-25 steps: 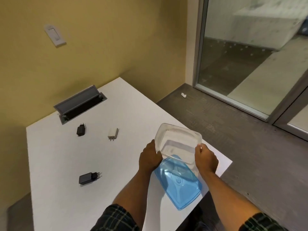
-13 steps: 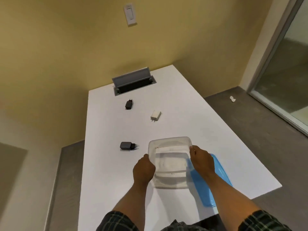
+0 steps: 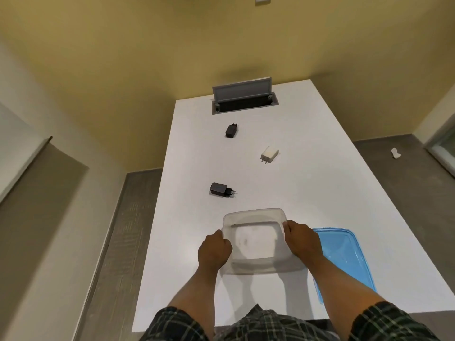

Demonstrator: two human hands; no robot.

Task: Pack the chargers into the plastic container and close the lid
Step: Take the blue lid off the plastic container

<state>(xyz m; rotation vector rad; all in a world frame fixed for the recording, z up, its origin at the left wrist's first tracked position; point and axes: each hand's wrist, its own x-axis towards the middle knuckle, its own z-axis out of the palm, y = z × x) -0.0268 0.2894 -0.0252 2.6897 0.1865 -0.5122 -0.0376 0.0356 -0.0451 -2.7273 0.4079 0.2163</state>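
A clear plastic container rests open and empty on the white table, near the front. My left hand grips its left wall and my right hand grips its right wall. The blue lid lies flat on the table just to the right, partly under my right forearm. Three chargers lie beyond the container: a black charger closest, a white charger further right, and a second black charger farther back.
An open grey cable hatch is set into the table's far end, against the yellow wall. The table's left edge drops to grey floor. A small white scrap lies on the floor at the right.
Both hands have carried the container off the blue lid and leftward, setting it down on the table beside the lid. The view has swung left, square to the table.
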